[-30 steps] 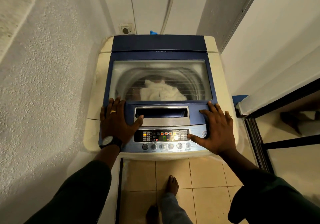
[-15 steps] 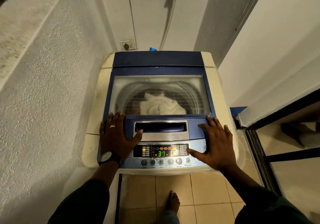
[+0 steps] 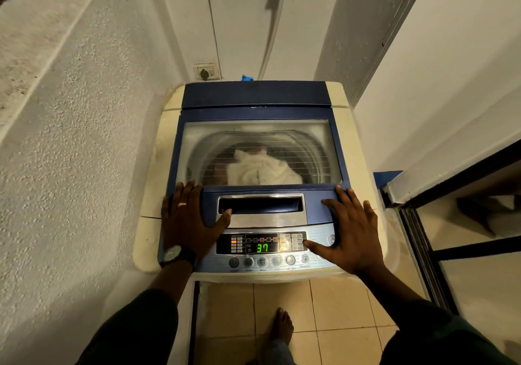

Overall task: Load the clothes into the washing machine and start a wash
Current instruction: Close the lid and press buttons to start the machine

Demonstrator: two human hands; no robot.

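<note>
White clothes [image 3: 262, 168] lie in drum under shut glass lid [image 3: 259, 150]; left hand [image 3: 187, 221] and right hand [image 3: 349, 232] flat, splayed, gripping nothing; display [image 3: 262, 248] shows 37, so avoid bumping near buttons.

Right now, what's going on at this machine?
A person stands at a top-loading washing machine with its lid shut. The left hand and right hand lie flat on its front edge, the right thumb at the control panel. White clothes show through the lid, and the display reads 37.
</note>
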